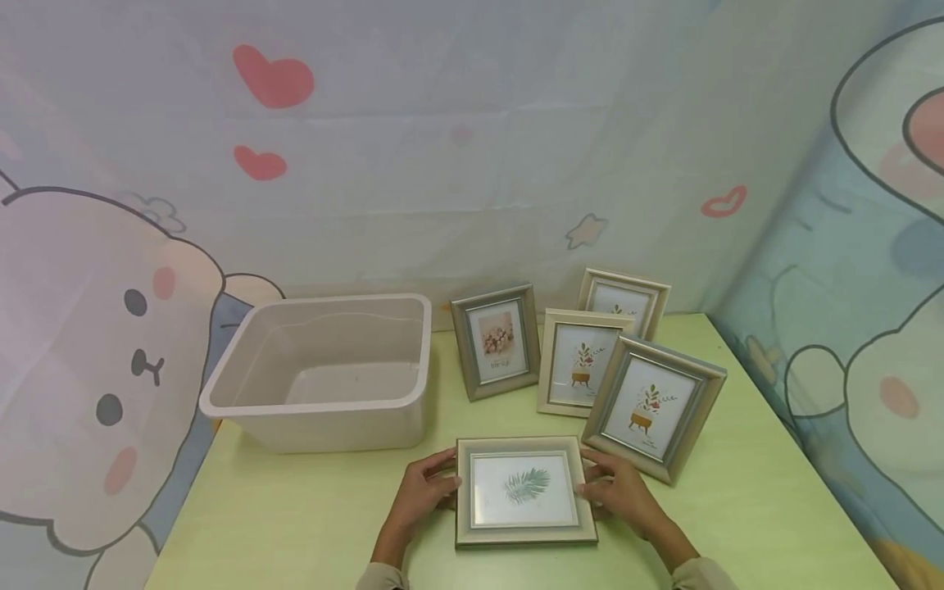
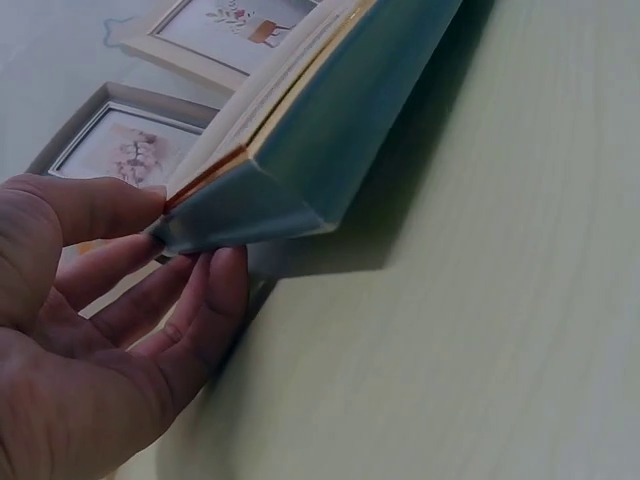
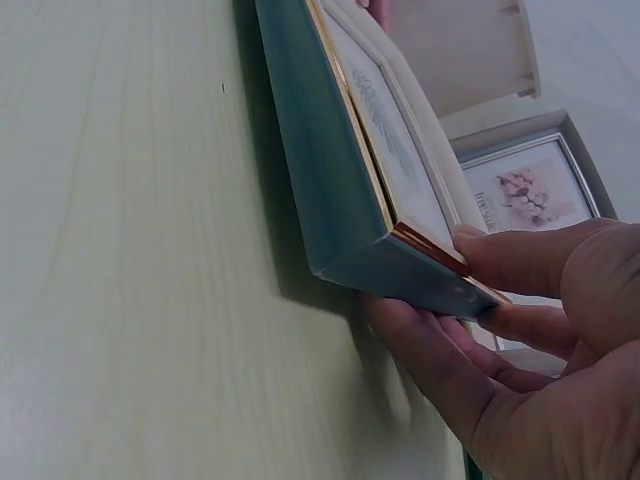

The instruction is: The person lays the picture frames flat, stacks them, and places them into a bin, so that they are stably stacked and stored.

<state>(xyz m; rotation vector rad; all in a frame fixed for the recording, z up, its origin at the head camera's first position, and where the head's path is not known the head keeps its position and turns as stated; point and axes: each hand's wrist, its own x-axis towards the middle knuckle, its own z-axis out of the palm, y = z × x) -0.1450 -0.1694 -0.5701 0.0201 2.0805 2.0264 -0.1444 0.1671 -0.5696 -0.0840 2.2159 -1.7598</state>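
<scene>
Between both hands is a cream picture frame (image 1: 527,533) with a green leaf print, held a little above the table, its face turned up. My left hand (image 1: 422,495) grips its left side, thumb on the front edge and fingers beneath, as the left wrist view shows the left hand (image 2: 110,300) closely. On the opposite side my right hand (image 1: 621,495) holds it the same way; in the right wrist view the right hand (image 3: 540,340) has its thumb on the rim and fingers under the teal side. The frame's back is hidden in the head view.
A beige plastic bin (image 1: 317,418) stands at the back left. Right of it are a grey frame with a flower picture (image 1: 496,340) and several standing frames with plant prints, the nearest frame (image 1: 652,406) close to my right hand. A printed cloth (image 1: 442,164) hangs behind the table.
</scene>
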